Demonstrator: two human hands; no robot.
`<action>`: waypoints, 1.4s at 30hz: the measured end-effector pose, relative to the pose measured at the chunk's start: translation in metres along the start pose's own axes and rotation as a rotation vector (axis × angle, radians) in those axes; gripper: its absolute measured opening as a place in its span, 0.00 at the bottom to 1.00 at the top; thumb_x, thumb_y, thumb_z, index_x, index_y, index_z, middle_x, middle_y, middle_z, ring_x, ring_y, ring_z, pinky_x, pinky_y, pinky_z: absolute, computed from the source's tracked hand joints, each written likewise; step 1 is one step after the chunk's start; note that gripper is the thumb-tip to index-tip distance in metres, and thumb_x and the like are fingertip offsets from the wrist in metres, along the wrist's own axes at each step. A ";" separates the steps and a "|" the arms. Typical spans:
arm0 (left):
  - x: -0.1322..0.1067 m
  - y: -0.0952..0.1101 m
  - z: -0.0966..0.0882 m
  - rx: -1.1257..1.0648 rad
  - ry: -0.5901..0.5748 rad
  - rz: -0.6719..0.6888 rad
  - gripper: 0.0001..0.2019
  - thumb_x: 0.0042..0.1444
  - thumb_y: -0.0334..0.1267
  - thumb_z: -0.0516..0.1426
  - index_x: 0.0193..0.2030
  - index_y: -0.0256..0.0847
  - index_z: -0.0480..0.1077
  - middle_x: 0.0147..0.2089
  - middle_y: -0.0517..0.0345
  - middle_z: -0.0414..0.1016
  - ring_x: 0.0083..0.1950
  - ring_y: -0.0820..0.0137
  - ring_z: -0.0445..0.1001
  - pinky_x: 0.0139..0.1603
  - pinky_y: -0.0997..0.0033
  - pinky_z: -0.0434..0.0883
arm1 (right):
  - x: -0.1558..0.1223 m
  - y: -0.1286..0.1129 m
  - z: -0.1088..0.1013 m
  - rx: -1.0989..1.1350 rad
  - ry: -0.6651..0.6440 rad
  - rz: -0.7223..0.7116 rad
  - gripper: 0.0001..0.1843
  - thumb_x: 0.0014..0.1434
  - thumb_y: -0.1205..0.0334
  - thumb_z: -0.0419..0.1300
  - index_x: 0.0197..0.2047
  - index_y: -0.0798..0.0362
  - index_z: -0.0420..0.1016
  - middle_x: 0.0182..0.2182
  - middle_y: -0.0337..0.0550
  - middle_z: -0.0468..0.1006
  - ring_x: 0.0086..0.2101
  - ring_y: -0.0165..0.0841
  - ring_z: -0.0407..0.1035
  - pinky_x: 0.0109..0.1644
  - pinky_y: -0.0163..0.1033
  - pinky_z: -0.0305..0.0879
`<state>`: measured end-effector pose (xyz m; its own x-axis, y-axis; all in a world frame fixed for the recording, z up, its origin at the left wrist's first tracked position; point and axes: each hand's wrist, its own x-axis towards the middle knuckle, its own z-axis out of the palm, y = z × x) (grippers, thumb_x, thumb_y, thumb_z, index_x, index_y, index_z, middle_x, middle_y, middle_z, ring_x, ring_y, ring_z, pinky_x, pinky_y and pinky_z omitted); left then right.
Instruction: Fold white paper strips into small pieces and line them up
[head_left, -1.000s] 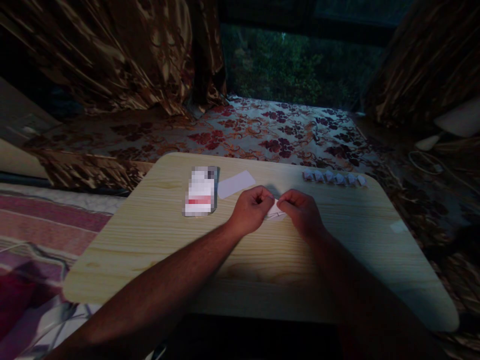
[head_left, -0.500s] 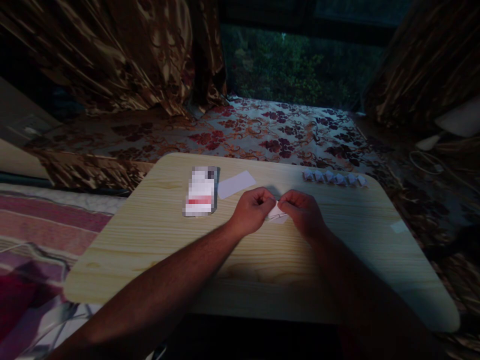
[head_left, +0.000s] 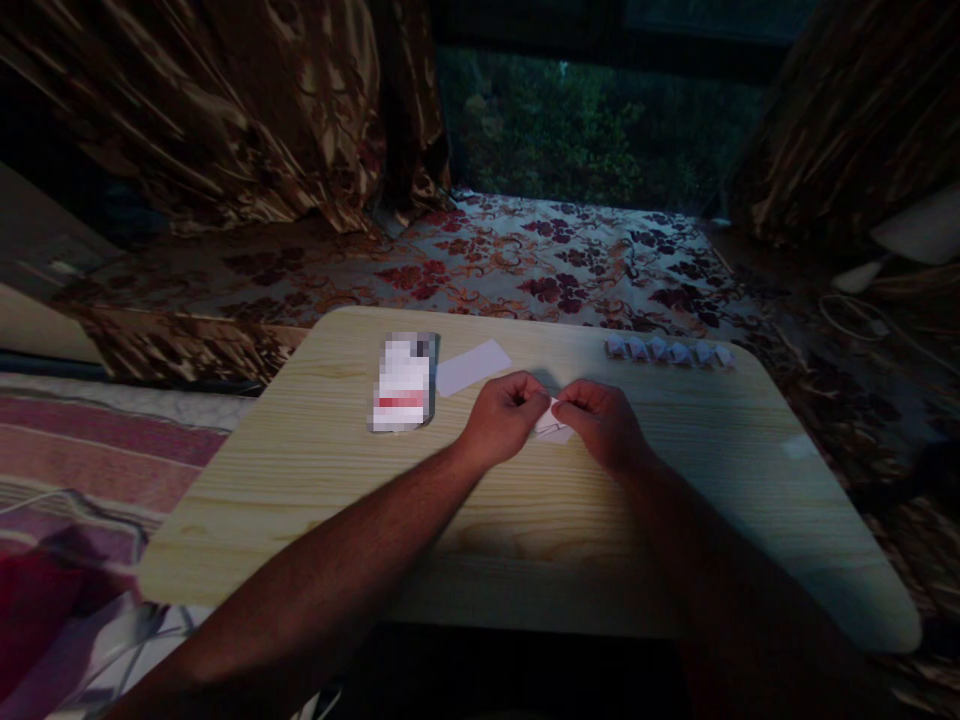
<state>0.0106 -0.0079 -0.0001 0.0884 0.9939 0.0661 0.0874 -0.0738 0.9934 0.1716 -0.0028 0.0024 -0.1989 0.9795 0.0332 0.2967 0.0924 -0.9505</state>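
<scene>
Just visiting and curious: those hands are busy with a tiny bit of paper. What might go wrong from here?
1. The paper is small and pinched between the left hand and right hand in dim light; it might crease crooked or tear.
2. The folded pieces sit near the far edge of the table; a stray reach could knock them off.
3. The strip beside the left hand could get brushed away.

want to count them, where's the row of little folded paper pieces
In the head view, the row of folded paper pieces lies at the far right edge of the wooden table, beyond and right of the right hand.
</scene>
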 end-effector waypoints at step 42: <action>0.005 -0.007 -0.001 -0.180 0.104 0.003 0.06 0.51 0.38 0.60 0.28 0.38 0.72 0.21 0.63 0.68 0.24 0.75 0.65 0.28 0.74 0.62 | 0.005 0.010 0.002 0.196 -0.034 -0.041 0.09 0.50 0.59 0.64 0.32 0.53 0.71 0.24 0.35 0.76 0.22 0.27 0.66 0.26 0.32 0.60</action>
<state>0.0100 -0.0021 -0.0062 -0.0151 0.9975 0.0694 -0.0924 -0.0705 0.9932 0.1715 0.0030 -0.0074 -0.2397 0.9686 0.0652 0.1009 0.0917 -0.9907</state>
